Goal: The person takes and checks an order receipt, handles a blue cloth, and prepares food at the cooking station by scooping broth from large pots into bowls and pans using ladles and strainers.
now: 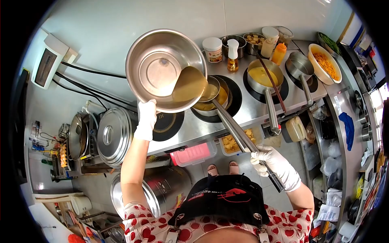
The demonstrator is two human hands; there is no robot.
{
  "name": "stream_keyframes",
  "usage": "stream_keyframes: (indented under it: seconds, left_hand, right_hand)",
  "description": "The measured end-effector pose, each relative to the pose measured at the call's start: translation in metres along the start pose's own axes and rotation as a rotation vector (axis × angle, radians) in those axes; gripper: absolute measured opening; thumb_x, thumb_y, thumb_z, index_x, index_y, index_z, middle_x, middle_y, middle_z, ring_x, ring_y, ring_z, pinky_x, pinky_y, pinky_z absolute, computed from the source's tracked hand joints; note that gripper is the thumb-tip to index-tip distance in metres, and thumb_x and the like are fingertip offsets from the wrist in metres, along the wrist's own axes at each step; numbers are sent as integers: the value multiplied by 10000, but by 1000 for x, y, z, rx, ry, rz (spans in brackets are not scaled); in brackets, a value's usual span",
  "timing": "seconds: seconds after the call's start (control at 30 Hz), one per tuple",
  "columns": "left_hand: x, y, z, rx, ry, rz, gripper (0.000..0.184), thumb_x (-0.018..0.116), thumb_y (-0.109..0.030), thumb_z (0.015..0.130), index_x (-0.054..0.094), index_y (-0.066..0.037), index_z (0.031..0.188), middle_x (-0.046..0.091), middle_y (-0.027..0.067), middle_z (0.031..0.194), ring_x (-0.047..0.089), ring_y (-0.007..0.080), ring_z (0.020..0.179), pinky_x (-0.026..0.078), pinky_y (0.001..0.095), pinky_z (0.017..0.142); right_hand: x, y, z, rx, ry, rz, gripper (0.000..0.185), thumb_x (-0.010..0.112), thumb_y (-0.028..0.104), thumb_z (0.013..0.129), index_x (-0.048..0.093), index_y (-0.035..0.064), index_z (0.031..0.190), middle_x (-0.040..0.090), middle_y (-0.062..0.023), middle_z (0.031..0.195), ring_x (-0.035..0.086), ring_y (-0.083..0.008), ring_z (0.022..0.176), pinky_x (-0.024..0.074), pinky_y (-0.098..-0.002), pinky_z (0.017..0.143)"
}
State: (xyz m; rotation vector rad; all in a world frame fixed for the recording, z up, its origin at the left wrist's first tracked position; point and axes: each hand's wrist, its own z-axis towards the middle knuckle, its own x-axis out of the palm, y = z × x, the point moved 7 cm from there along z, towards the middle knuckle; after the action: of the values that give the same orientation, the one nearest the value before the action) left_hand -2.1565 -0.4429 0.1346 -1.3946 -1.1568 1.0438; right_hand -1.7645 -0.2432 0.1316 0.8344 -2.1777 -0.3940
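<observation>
Although round and without a long axis of its own, the steel basin (145, 48) has a clear heading: mouth turned up toward the wearer, low lip directed right, above the counter (182, 133) and close to the ladle bowl. Contents: one pool of brownish liquid (188, 86), gathered against that low lip, presumably because the basin is tilted. Left hand (146, 119), gloved: clamped on the near rim, thumb side at the edge, remaining fingers largely hidden; this grip probably lets the wrist govern the tilt. Right hand (273, 166), gloved: fingers curled round the shaft of a long-handled ladle (238, 130), well back near its black end, likely keeping the hand away from the heat. Ladle: bowl farthest from the body, beneath or just beside the basin's lip, contact uncertain; long axis diagonal, running from the bowl back to the wearer's right. Pan (204, 114): directly under the ladle bowl, on a dark round hob plate (235, 91), holding yellowish liquid, its handle slanting close alongside the ladle's. Second saucepan (259, 88): farther right, handle toward the wearer, a pair of chopsticks (272, 81) laid across it, apparently parked within reach.
</observation>
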Motion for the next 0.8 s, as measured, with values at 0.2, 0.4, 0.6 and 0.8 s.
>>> stream_keyframes:
  seconds: [0.2,0.4,0.6,0.8]
  left_hand:
    - [-6,8,11,24,3,25,341,441,66,808,483,125,1142,593,208,1046,627,333,940,571,433,791]
    - [-13,19,25,49,15,79,336,443,63,815,478,133,1142,592,219,1033,639,344,899,585,443,759]
    - [-12,18,27,108,6,25,342,451,68,800,477,138,1134,595,228,1007,644,348,870,591,456,727]
    - [-12,17,23,52,10,15,293,517,47,788,540,95,1076,598,112,904,570,173,745,468,250,687]
  right_hand:
    - [1,0,-1,6,26,24,284,553,111,922,536,-13,1177,516,-39,702,405,-84,448,326,-230,383]
    - [-1,-1,1,-2,29,3,243,548,117,925,535,-8,1133,511,-37,702,408,-84,448,325,-230,375]
    - [-2,-1,-1,4,45,-9,133,542,136,930,520,13,974,514,-40,695,441,-102,450,345,-242,363]
    - [-3,-2,-1,-5,64,-5,136,542,140,931,520,13,976,516,-38,698,442,-101,453,345,-243,363]
